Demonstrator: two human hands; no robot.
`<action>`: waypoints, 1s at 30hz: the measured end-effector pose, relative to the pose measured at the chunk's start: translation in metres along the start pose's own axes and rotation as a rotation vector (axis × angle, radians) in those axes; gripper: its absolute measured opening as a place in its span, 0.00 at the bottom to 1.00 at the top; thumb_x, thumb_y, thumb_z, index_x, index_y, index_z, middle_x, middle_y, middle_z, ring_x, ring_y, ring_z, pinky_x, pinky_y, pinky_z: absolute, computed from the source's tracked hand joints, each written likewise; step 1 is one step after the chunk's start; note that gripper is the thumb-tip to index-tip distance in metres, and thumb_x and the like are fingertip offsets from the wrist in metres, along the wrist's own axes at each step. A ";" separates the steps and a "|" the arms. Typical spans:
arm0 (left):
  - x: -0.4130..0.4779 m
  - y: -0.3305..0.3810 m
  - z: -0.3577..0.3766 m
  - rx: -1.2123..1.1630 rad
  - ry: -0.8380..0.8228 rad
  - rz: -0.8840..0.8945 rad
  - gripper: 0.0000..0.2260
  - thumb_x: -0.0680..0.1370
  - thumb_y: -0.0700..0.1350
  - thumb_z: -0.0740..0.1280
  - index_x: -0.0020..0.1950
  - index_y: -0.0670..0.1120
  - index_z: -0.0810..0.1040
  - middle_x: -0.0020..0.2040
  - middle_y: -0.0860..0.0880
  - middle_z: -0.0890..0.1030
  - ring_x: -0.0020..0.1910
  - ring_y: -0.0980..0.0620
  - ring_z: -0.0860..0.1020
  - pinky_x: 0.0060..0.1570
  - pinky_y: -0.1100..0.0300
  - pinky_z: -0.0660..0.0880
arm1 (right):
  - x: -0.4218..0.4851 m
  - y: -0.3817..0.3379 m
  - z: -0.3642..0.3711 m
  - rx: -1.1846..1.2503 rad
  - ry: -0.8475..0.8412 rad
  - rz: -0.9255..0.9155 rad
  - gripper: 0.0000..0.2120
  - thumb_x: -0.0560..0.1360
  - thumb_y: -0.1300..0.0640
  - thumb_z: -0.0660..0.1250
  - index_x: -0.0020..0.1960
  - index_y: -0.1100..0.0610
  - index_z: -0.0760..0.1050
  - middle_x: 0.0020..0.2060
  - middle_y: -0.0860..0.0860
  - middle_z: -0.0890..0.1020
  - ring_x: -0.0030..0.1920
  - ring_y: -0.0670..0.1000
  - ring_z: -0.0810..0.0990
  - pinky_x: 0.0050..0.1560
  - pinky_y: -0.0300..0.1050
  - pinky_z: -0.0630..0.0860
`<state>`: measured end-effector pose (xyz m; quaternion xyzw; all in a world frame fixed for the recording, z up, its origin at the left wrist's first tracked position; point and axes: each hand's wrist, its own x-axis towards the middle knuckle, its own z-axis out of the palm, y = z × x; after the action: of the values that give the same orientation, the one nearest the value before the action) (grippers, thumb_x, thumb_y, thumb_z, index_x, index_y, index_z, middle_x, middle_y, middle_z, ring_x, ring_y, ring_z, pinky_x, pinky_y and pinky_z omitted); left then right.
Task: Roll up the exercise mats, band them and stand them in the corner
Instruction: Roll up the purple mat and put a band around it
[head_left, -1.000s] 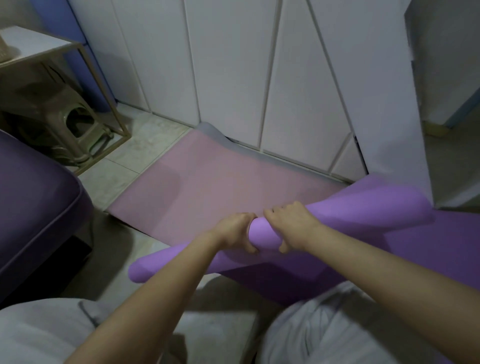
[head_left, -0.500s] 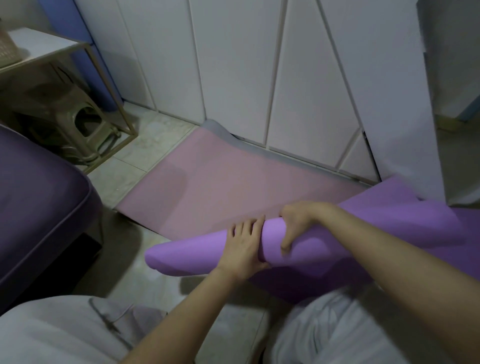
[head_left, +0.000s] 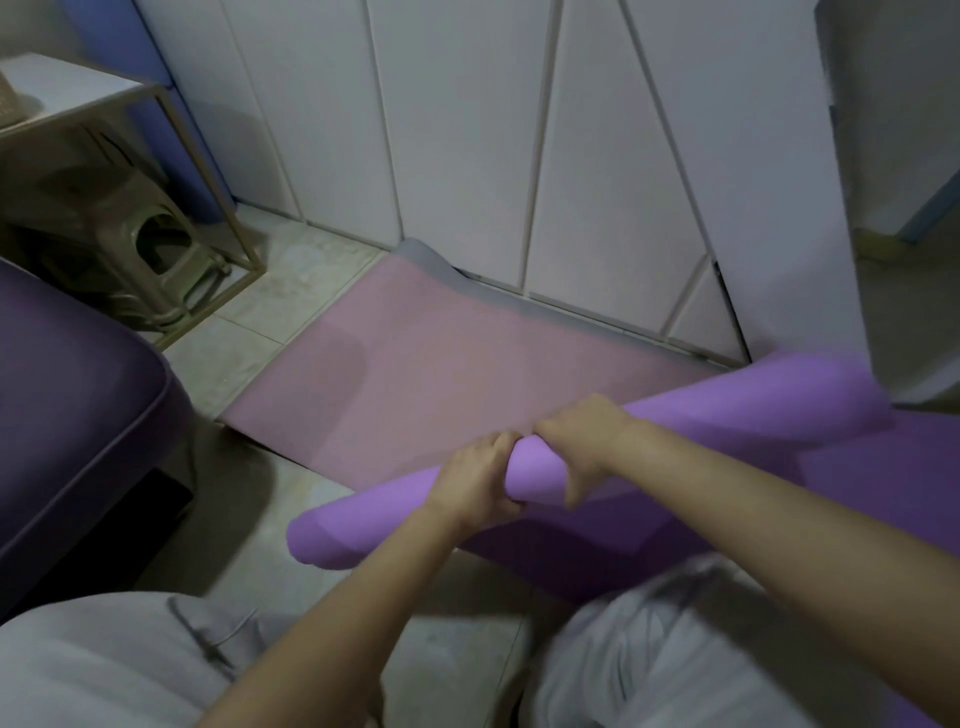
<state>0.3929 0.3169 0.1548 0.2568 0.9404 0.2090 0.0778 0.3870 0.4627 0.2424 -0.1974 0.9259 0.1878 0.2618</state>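
Purple mat (head_left: 727, 410), part-rolled, at near edge of pink mat (head_left: 467, 364). Left grip (head_left: 475, 486), right grip (head_left: 587, 441): both wrapped round it mid-length, close together. Advised: spread apart, wind tight, ends level.

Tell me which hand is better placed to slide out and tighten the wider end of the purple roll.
Right, most likely. The right hand grips the purple roll on the side of its wider end; the left hand grips toward the narrower end near the sofa. Both grips sit together mid-roll.
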 end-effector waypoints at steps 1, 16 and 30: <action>0.004 0.002 -0.005 -0.022 -0.038 -0.006 0.28 0.69 0.52 0.72 0.66 0.49 0.69 0.61 0.51 0.76 0.57 0.47 0.75 0.51 0.59 0.68 | -0.001 -0.002 0.002 -0.084 0.060 -0.004 0.31 0.67 0.44 0.72 0.64 0.54 0.65 0.58 0.51 0.77 0.56 0.54 0.78 0.46 0.44 0.67; 0.001 0.008 -0.001 -0.022 0.017 0.047 0.36 0.67 0.48 0.73 0.72 0.45 0.63 0.66 0.46 0.71 0.63 0.45 0.70 0.62 0.57 0.65 | -0.002 0.007 0.013 -0.030 0.183 0.093 0.31 0.68 0.45 0.72 0.64 0.57 0.64 0.57 0.53 0.78 0.55 0.56 0.78 0.43 0.45 0.65; -0.014 0.026 0.031 0.169 0.355 -0.026 0.47 0.52 0.58 0.77 0.67 0.43 0.66 0.55 0.44 0.78 0.57 0.47 0.70 0.55 0.42 0.73 | 0.001 0.031 -0.031 0.253 -0.238 0.034 0.33 0.62 0.41 0.75 0.63 0.54 0.72 0.54 0.51 0.80 0.52 0.55 0.79 0.53 0.47 0.77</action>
<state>0.4243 0.3413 0.1385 0.2096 0.9567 0.1704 -0.1082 0.3588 0.4744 0.2740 -0.1238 0.9078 0.0964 0.3889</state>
